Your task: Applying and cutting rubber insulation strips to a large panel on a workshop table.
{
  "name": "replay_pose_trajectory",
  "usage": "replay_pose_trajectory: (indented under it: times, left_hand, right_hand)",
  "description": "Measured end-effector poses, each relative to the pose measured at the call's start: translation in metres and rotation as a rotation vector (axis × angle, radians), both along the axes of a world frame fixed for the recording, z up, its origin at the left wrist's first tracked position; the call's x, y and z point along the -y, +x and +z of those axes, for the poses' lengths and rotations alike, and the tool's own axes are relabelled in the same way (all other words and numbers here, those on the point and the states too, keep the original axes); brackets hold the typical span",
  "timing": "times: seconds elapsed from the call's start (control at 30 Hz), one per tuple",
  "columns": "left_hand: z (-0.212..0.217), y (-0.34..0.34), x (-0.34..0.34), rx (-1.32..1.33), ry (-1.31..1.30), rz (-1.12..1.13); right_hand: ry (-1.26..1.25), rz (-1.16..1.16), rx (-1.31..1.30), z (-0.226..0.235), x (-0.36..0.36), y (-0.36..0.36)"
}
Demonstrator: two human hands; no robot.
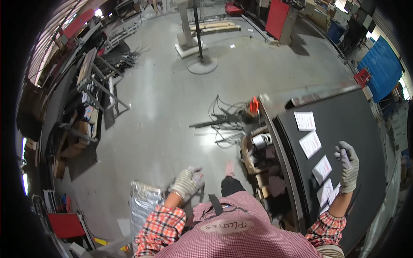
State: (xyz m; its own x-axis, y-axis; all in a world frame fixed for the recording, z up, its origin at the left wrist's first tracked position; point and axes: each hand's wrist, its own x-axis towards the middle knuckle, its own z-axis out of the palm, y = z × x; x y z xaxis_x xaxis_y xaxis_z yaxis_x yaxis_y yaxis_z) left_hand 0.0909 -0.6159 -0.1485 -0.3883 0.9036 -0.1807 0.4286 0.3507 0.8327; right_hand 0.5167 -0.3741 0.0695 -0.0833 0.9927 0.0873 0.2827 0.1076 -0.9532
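Observation:
My left hand (186,182), in a striped knit glove with grey fingertips, hangs over the floor beside a silvery wrapped bundle (145,200). Nothing shows in it, and its fingers are slightly bent and apart. To the right, my right hand (348,167) wears the same kind of glove and hovers above a dark table top (344,116). Its fingers are loosely curled with gaps between them, holding nothing that I can see. Small white printed packets (310,144) lie in a row on that top, the nearer ones close to my right hand and partly overlapping.
Under the table, a shelf holds cardboard boxes (247,157) and a white roll (260,141). Black cables (223,120) lie on the floor by the table's far corner. A pole on a round base (202,66) stands ahead. A metal rack (97,84) is at left, a red chair (65,225) lower left.

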Motion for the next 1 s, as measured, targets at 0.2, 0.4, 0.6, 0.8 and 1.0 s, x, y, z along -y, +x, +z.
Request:
replay_pose_trajectory:
  times: [0.2, 0.4, 0.6, 0.8, 1.0]
  left_hand:
    - [-0.032, -0.07, -0.053, -0.008, -0.411, -0.075]
    - [-0.082, -0.136, -0.061, 0.172, -0.486, 0.147]
    - [-0.093, -0.191, -0.118, 0.475, -0.627, 0.232]
    - [-0.122, -0.31, -0.262, 0.322, -0.646, -0.345]
    - [-0.106, -0.351, -0.459, 0.046, -0.651, -0.8]
  right_hand:
    - [-0.094, 0.241, -0.076, -0.003, -0.115, -0.139]
    - [0.022, 0.438, 0.111, 0.004, -0.204, -0.259]
    - [-0.144, 0.774, 0.204, -0.061, -0.21, -0.289]
    - [-0.606, 0.538, 0.142, -0.186, -0.118, -0.3]
    - [-1.078, -0.309, 0.194, -0.247, 0.022, -0.302]
